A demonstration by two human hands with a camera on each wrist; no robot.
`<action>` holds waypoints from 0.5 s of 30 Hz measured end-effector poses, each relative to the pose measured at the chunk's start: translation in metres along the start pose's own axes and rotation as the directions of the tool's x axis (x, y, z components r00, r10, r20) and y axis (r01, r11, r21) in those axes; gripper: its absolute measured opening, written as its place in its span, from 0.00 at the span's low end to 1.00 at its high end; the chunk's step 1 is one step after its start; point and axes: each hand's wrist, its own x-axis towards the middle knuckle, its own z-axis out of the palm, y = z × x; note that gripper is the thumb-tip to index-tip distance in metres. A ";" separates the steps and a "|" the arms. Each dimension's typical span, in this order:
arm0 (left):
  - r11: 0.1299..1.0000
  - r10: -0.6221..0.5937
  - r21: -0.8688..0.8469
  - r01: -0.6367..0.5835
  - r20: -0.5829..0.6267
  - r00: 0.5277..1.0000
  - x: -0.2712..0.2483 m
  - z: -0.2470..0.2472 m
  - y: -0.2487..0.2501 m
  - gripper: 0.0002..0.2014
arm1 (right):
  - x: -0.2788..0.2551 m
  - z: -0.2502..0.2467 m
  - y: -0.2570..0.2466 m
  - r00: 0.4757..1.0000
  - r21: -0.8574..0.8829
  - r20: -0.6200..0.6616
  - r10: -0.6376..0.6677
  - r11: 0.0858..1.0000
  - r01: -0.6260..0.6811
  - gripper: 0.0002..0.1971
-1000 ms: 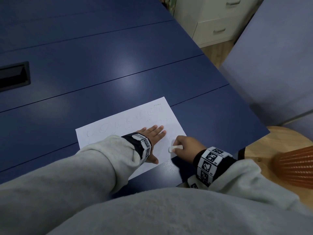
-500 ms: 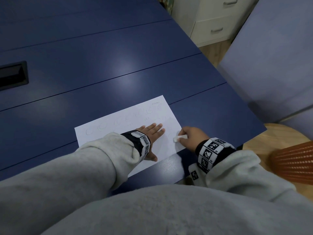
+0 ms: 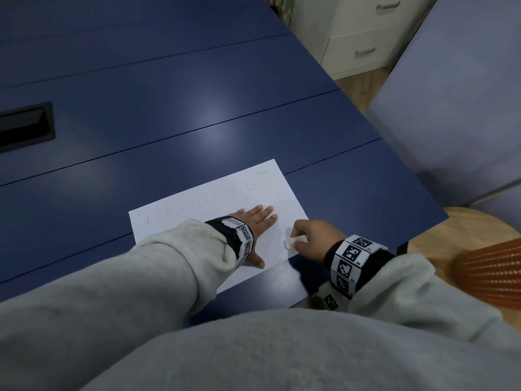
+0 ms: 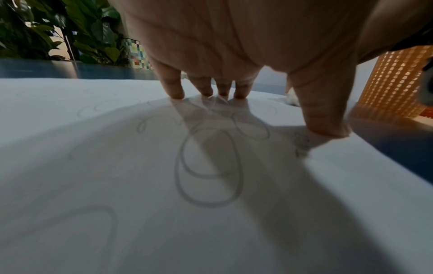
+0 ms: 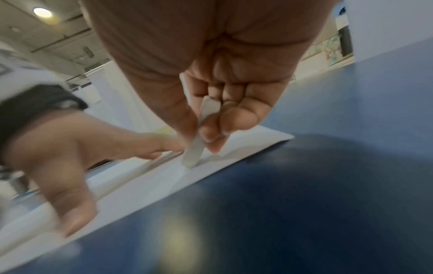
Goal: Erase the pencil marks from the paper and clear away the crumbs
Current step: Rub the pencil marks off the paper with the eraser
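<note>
A white sheet of paper (image 3: 197,198) with faint pencil loops (image 4: 208,166) lies near the front edge of the blue table (image 3: 169,108). My left hand (image 3: 260,218) rests flat on the sheet with straight, spread fingers (image 4: 173,87), holding it down. My right hand (image 3: 310,235) pinches a white eraser (image 3: 293,240) between thumb and fingers, its tip (image 5: 191,159) pressed on the paper near the sheet's right front edge. Grey smudges or crumbs (image 4: 302,142) lie beside my left thumb.
A black recessed slot (image 3: 25,128) sits in the table at far left. An orange woven basket (image 3: 490,272) stands on a wooden stool at the right. A white drawer unit (image 3: 363,32) and a grey panel (image 3: 451,108) stand beyond the table's right edge.
My right hand with the eraser has rubbed back and forth at the right end of the sheet, out to the edge and back inward. The left hand has stayed pressed flat.
</note>
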 end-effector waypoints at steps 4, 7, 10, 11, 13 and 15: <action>1.000 0.003 -0.009 -0.003 -0.004 1.000 0.000 0.001 -0.001 0.56 | 0.004 -0.006 0.007 0.993 0.095 -0.082 0.081 0.993 -0.073 0.02; 1.000 0.008 -0.012 -0.008 -0.010 1.000 0.000 0.001 -0.001 0.57 | 0.000 0.002 0.000 1.000 0.009 0.012 -0.012 1.000 0.012 0.04; 1.000 0.003 -0.009 -0.003 -0.006 1.000 0.001 0.000 0.000 0.57 | 0.003 -0.004 0.005 0.999 0.031 -0.022 0.031 0.999 -0.030 0.05; 1.000 0.003 -0.009 -0.003 -0.003 1.000 0.001 0.000 0.000 0.57 | 0.004 -0.007 0.008 0.995 0.078 -0.057 0.077 0.994 -0.072 0.06; 1.000 0.000 -0.008 0.000 -0.002 1.000 0.000 0.000 0.000 0.56 | 0.004 -0.006 0.010 0.991 0.121 -0.076 0.111 0.987 -0.101 0.08; 1.000 0.000 -0.007 0.000 -0.002 1.000 0.000 0.000 0.000 0.57 | 0.002 0.000 0.007 0.999 0.090 -0.007 0.044 0.995 -0.043 0.09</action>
